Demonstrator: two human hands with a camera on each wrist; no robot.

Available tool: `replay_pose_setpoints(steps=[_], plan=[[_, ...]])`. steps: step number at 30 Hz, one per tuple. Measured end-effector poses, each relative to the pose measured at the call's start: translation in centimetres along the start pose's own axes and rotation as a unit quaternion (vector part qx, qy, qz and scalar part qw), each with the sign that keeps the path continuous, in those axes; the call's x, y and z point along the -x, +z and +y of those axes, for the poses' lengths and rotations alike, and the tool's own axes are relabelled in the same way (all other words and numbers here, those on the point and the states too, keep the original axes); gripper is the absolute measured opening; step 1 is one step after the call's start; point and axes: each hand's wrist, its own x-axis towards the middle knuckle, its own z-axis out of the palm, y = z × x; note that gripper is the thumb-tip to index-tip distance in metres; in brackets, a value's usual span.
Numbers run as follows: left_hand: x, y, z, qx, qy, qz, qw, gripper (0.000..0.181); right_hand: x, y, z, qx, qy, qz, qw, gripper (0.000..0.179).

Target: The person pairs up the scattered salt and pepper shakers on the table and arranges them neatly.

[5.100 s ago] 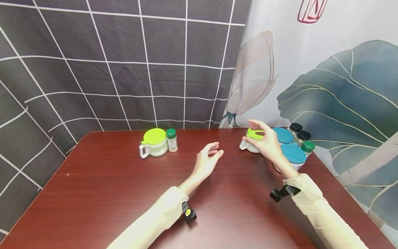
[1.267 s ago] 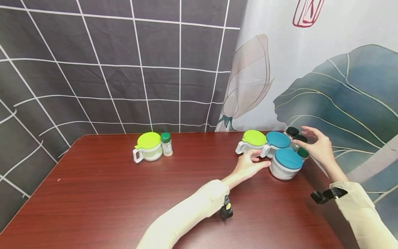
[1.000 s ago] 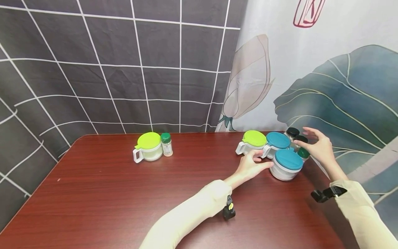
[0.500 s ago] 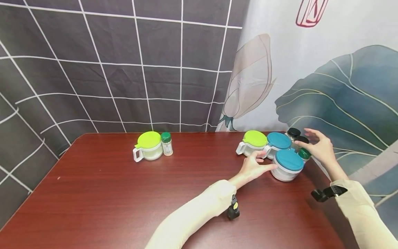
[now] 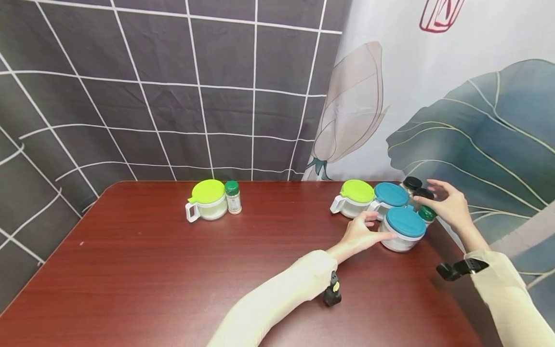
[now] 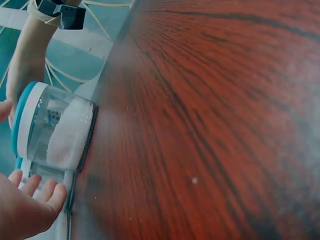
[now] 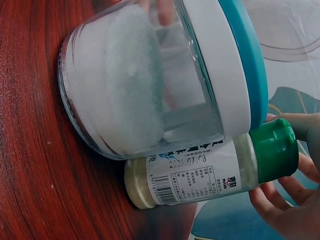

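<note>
Date stamp on a green-capped bottle (image 7: 210, 172)

Right wrist view, lower centre: the bottle's label (image 7: 195, 175) shows Chinese print, a stamp (image 7: 187, 162) that seems to end in 07.08, its year unclear, a barcode (image 7: 164, 189) with illegible digits and a blurred brand mark (image 7: 231, 184). Head view, upper right: an unreadable red seal (image 5: 442, 14); left of centre, a small bottle (image 5: 233, 198), lettering too small

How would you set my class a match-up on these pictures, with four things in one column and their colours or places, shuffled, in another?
Column one:
1. left hand
2. right hand
3. table
4. grid-patterned backdrop

Column two:
A. dark grey with white lines
B. beside a green bottle cap
C. reddish brown
D. at the left side of the front blue-lidded jar

Pairs: 1-D, 2-B, 3-C, 4-A.
</note>
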Motion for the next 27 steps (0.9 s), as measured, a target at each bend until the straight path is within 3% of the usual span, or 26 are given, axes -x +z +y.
replay_pose_setpoints(steps=[3,5,10,13,21,24,27], plan=[[-0.1,0.2,0.0,-0.001,-0.001,-0.001,1.0000,0.056,0.1,-0.1,-0.2,0.013,0.003,-0.011,0.9998,0.072],[-0.2,0.4,0.0,0.000,-0.002,-0.002,1.0000,0.056,-1.0,0.3,1.8,0.024,0.005,-0.009,0.9997,0.072],[-0.1,1.0,-0.2,-0.009,0.000,-0.006,0.9999,0.058,-5.1,2.2,10.3,0.042,0.001,0.018,0.9990,0.076],[-0.1,1.2,-0.3,-0.017,-0.001,-0.008,0.9998,0.060,-5.9,2.8,12.1,0.034,0.008,0.015,0.9993,0.080],[-0.6,1.7,-0.2,-0.045,-0.005,-0.003,0.9990,0.063,-5.8,2.7,11.9,0.033,0.023,0.008,0.9992,0.076],[-0.8,1.9,0.0,-0.066,0.000,0.000,0.9978,0.065,-4.7,2.1,9.5,0.039,0.036,0.011,0.9985,0.075],[-1.0,2.1,0.1,-0.085,0.008,0.000,0.9964,0.066,-2.7,1.1,5.4,0.022,0.038,0.001,0.9990,0.074]])
